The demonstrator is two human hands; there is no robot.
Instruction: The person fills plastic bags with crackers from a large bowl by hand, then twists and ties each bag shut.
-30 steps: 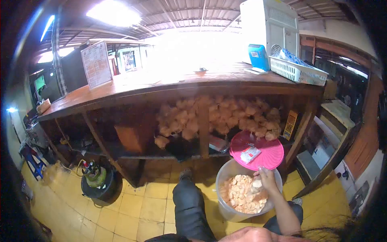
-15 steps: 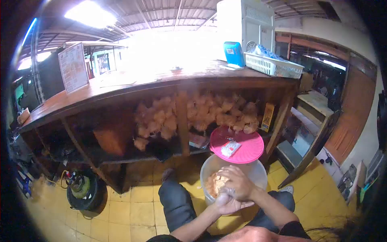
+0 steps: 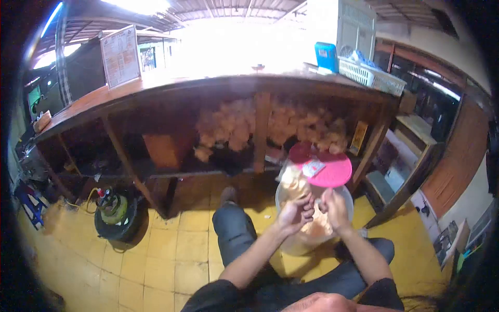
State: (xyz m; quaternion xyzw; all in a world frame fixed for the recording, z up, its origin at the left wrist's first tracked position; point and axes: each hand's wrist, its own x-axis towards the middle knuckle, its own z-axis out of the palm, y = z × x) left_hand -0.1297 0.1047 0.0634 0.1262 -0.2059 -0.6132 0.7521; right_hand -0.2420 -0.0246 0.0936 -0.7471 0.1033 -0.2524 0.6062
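A clear plastic bag filled with pale crackers (image 3: 293, 183) stands up from my left hand (image 3: 295, 215), whose fingers are closed round its neck. My right hand (image 3: 335, 209) is just to the right, with its fingers curled in a pinch; whatever they hold is too small to make out. Both hands are above a large translucent tub (image 3: 296, 244) between my legs. Loose pale orange crackers (image 3: 318, 224) show inside it, partly hidden by my hands. Behind the tub, a round pink lid (image 3: 337, 174) bears a small white packet (image 3: 313, 168).
A wooden counter (image 3: 228, 86) with open shelves runs across the front. Many filled bags (image 3: 306, 122) crowd its shelf. A green gas cylinder (image 3: 113, 208) stands in a black basin at the left. On the counter are a white basket (image 3: 374, 78) and a blue object (image 3: 326, 57).
My hands were together around the bag low over the tub. Now they are side by side, and the bag stands upright above my left hand. The view has shifted.
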